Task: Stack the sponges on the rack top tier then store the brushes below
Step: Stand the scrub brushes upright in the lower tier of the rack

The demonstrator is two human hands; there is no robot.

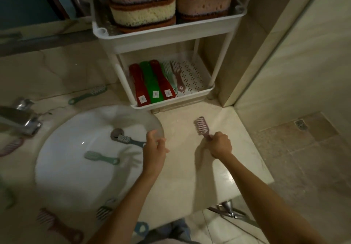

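Observation:
A white two-tier rack [171, 35] stands at the back of the counter. Two stacks of sponges [142, 2] fill its top tier. Its lower tier [191, 93] holds two red brushes, a green brush [151, 80] and two slim brushes side by side. My right hand [221, 145] grips the handle of a mauve brush [201, 126], bristle head pointing toward the rack. My left hand [155, 147] hovers over the right rim of the sink with loosely curled fingers, holding nothing. In the sink lie a blue-grey brush [131, 141] and a pale green brush [101, 157].
The white sink [72, 177] fills the left, with a chrome tap [20, 118] at its far left. More brushes lie around it: a green one [87, 95] behind, a pink one [11, 147] left, several along the near edge. A tiled shower floor [303, 149] drops away right.

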